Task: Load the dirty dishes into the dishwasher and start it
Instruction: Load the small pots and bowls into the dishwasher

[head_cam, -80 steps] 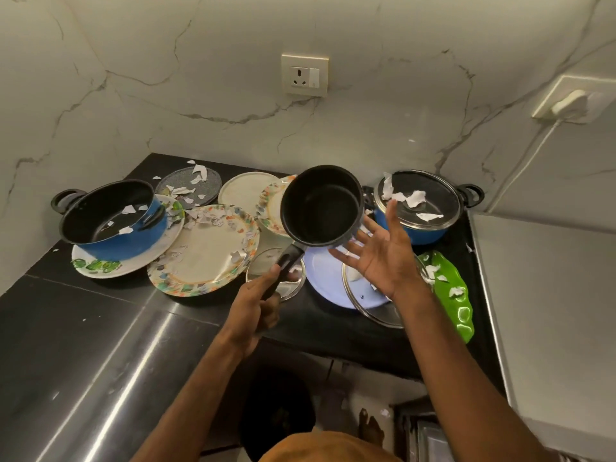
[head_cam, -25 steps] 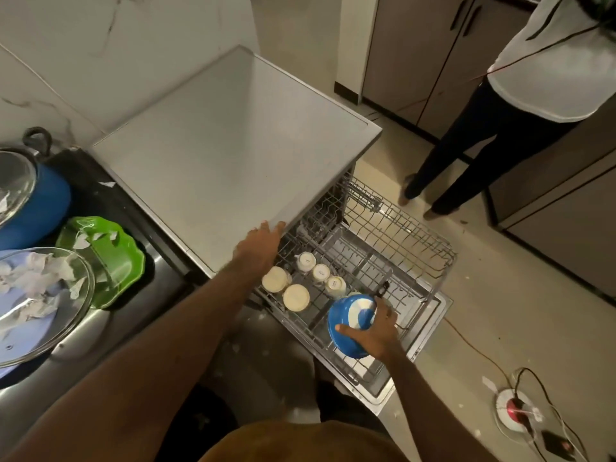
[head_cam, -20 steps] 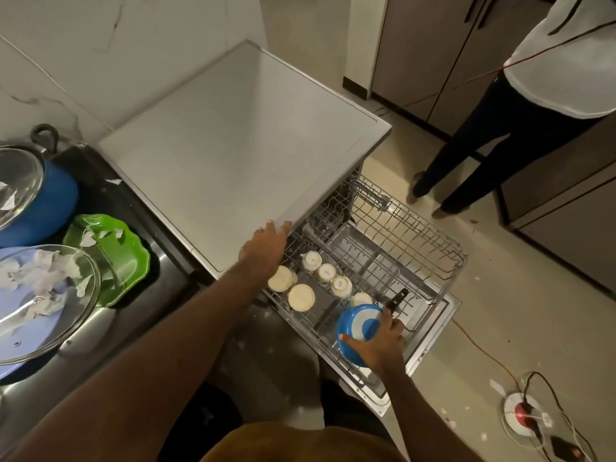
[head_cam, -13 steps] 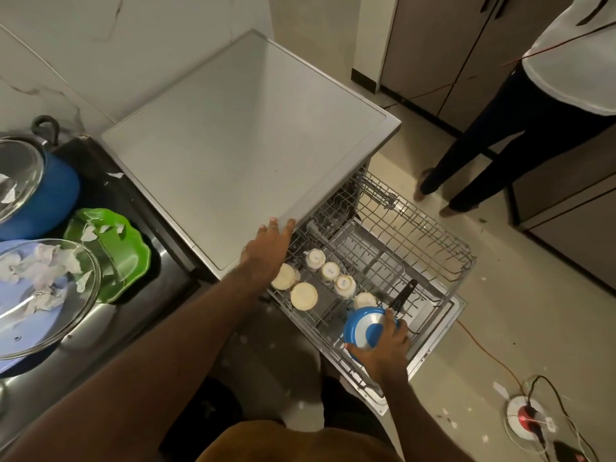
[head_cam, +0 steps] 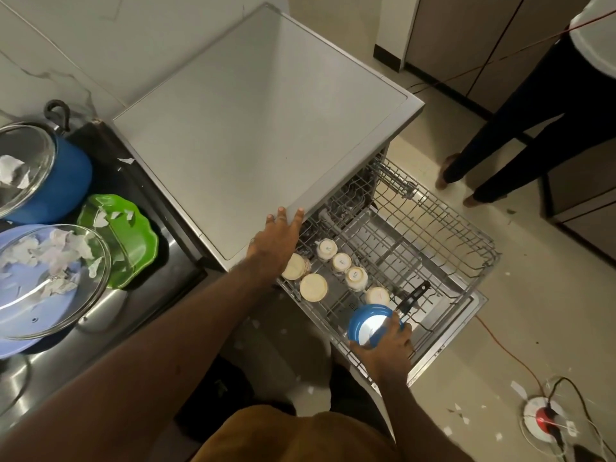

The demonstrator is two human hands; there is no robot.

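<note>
The dishwasher [head_cam: 266, 128] stands open with its wire rack [head_cam: 433, 248] pulled out over the lowered door. A small blue saucepan [head_cam: 368, 325] sits upside down at the rack's front, its black handle [head_cam: 413, 296] pointing away from me. My right hand [head_cam: 388, 348] grips the pan's near rim. My left hand [head_cam: 278, 236] rests flat on the front edge of the dishwasher's top. Several cream cups [head_cam: 340, 261] and small bowls [head_cam: 313, 287] stand upside down in the rack beside the pan.
On the counter to the left are a blue pot with a glass lid [head_cam: 43, 175], a green plate [head_cam: 123, 235] and a glass lid on a lilac plate [head_cam: 43, 281], with paper scraps on them. Another person [head_cam: 533, 105] stands at the right. A floor socket with cables [head_cam: 541, 416] lies near the rack.
I turned from the counter to the dishwasher and the pan passed to my right hand. In the last second it went down, upside down, into the rack's front.
</note>
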